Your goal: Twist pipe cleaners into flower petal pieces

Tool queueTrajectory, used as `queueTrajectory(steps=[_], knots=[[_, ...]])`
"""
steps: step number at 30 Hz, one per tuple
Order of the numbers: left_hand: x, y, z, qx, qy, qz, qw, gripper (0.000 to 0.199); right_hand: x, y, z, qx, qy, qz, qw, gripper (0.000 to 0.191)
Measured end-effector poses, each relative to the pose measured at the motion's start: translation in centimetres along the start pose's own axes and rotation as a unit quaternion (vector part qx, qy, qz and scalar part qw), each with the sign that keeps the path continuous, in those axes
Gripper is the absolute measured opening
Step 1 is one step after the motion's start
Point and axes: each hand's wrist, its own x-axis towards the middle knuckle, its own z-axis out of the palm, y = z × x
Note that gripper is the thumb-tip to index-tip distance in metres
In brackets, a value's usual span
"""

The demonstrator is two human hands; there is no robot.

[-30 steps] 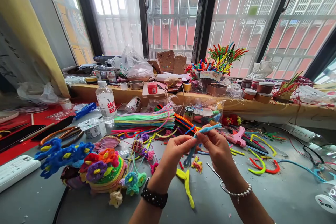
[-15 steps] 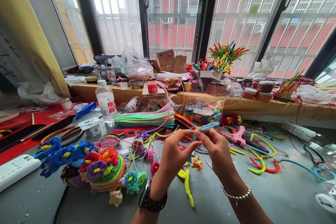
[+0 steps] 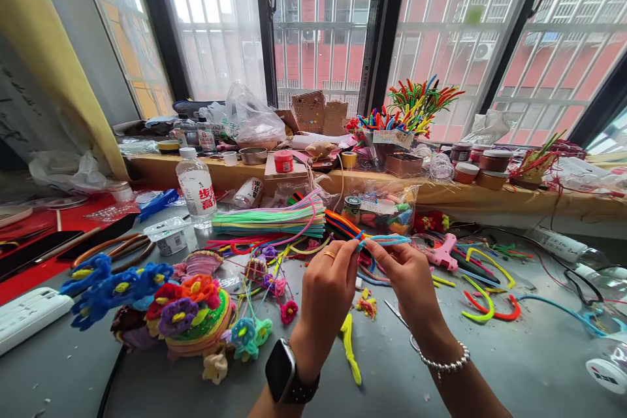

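Light blue pipe cleaners are pinched between my two hands above the grey table. My left hand, with a ring and a black watch, has its fingers closed on their left end. Thumb and fingers of my right hand grip them just beside it, and the folded length runs right over the fingers. A yellow pipe-cleaner piece lies on the table below the hands. Scissors, partly hidden by my right hand, lie beside it.
Fuzzy flowers cover the left side, near a white power strip. Behind are a pipe-cleaner bundle and a bottle. A pink glue gun and curved pipe cleaners lie right. Jars line the ledge.
My left hand has turned, its back and watch face now showing, and its fingers have drawn together at the blue pipe cleaners. My right hand has barely moved.
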Motion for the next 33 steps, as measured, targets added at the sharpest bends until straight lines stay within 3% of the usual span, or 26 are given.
queueTrajectory(steps=[6,12,14,17,19,20,23,25,27,30,33], knots=[[-0.1,-0.1,0.0,0.040,0.043,0.031,0.998,0.012,-0.1,0.1,0.1,-0.037,-0.013,-0.012,0.999,0.026],[-0.3,-0.2,0.1,0.033,0.023,0.050,0.998,0.013,-0.4,-0.3,0.1,-0.029,-0.039,-0.058,0.997,0.019],[-0.2,-0.1,-0.1,0.000,0.020,0.024,1.000,0.012,-0.4,-0.4,0.0,-0.045,-0.045,-0.089,0.994,0.017],[0.3,0.0,-0.6,-0.125,-0.030,-0.088,0.988,0.010,-0.3,-0.7,-0.2,-0.055,-0.064,-0.120,0.989,0.014],[0.7,0.0,-1.0,-0.269,-0.095,-0.194,0.939,0.011,-0.2,-1.1,-0.5,-0.050,-0.094,-0.136,0.985,0.012],[0.9,-0.1,-1.2,-0.352,-0.132,-0.249,0.892,0.013,-0.1,-1.3,-0.6,-0.048,-0.109,-0.146,0.982,0.012],[1.2,-0.2,-1.3,-0.554,-0.214,-0.363,0.718,0.017,-0.2,-1.8,-0.7,-0.028,-0.141,-0.172,0.975,0.013],[1.3,-0.1,-1.2,-0.614,-0.220,-0.404,0.641,0.018,-0.2,-1.9,-0.7,0.001,-0.145,-0.155,0.977,0.012],[1.3,0.0,-1.0,-0.624,-0.191,-0.429,0.624,0.020,-0.2,-1.7,-0.8,0.024,-0.127,-0.104,0.986,0.011],[1.3,0.2,-0.7,-0.593,-0.157,-0.440,0.656,0.021,0.1,-1.3,-1.1,0.020,-0.080,-0.040,0.996,0.015],[1.3,0.2,-0.6,-0.567,-0.176,-0.424,0.684,0.022,0.3,-1.2,-1.4,-0.002,-0.063,-0.035,0.997,0.018]])
